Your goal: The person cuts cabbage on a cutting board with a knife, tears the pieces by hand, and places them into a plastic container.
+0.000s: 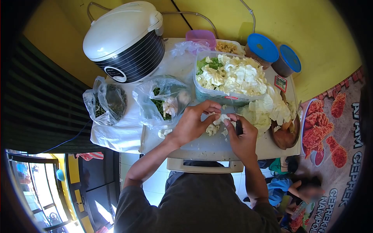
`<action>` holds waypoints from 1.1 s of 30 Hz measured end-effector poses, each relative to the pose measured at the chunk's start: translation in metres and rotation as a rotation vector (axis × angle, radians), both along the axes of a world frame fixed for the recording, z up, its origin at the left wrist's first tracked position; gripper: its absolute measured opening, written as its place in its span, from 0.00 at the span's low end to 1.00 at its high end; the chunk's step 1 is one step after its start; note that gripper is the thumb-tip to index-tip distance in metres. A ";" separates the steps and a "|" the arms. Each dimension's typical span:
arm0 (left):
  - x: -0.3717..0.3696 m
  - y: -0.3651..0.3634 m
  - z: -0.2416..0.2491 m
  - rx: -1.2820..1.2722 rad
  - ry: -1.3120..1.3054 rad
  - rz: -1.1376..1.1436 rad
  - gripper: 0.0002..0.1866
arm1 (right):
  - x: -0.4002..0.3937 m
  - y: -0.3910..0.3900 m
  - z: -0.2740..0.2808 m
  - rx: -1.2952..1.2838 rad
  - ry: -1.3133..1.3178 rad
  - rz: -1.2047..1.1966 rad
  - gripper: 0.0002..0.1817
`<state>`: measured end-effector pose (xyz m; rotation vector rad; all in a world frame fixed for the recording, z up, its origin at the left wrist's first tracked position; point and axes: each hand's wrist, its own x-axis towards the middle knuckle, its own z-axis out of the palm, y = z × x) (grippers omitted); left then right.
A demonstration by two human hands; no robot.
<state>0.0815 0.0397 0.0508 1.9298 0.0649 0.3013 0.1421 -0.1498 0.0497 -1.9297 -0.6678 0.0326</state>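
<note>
Left hand (194,122) pinches cabbage piece (217,122); right hand (243,136) grips knife (238,127). Cabbage likely light, crisp, brittle; hold by thick rib.

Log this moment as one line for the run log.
left hand holds cabbage piece | right hand grips knife | tub of cut cabbage behind | rice cooker far left

Bare strip of cutting board (202,145) lay open near both hands. Cabbage container (229,77) blocked far side, plastic bags (161,99) crowded left, wooden bowl (287,136) stood right, rice cooker (124,40) far left.
</note>
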 end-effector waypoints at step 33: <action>-0.029 0.016 0.003 -0.824 -0.045 -0.009 0.13 | 0.027 0.020 0.031 0.064 -0.061 0.414 0.11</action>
